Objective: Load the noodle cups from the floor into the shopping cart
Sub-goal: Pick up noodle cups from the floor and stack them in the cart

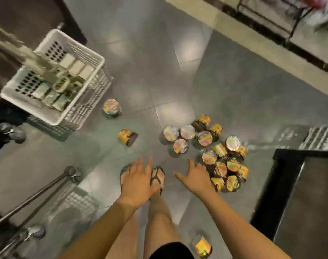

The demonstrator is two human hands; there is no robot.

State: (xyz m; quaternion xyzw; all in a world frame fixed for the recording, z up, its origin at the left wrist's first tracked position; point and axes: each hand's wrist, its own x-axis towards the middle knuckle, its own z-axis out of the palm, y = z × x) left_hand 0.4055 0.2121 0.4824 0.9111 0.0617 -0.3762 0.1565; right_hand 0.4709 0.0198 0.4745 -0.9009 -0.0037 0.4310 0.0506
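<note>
Both hands are empty, with fingers spread and straight. The left hand is extended palm down over the person's sandalled feet. The right hand reaches toward the pile of noodle cups and sits just at its left edge; whether it touches a cup cannot be told. The pile lies on the floor to the right of the hands, some cups upright with foil lids up and others tipped over. A second cluster lies just beyond it. Three cups lie apart from these: an upright cup close to the shopping cart, a tipped cup between cart and hands, and a stray cup beside the right leg. The white cart stands well to the upper left and holds pale packets. The floor is glossy grey tile. Metal rails run at lower left, and a dark fixture stands at right.
</note>
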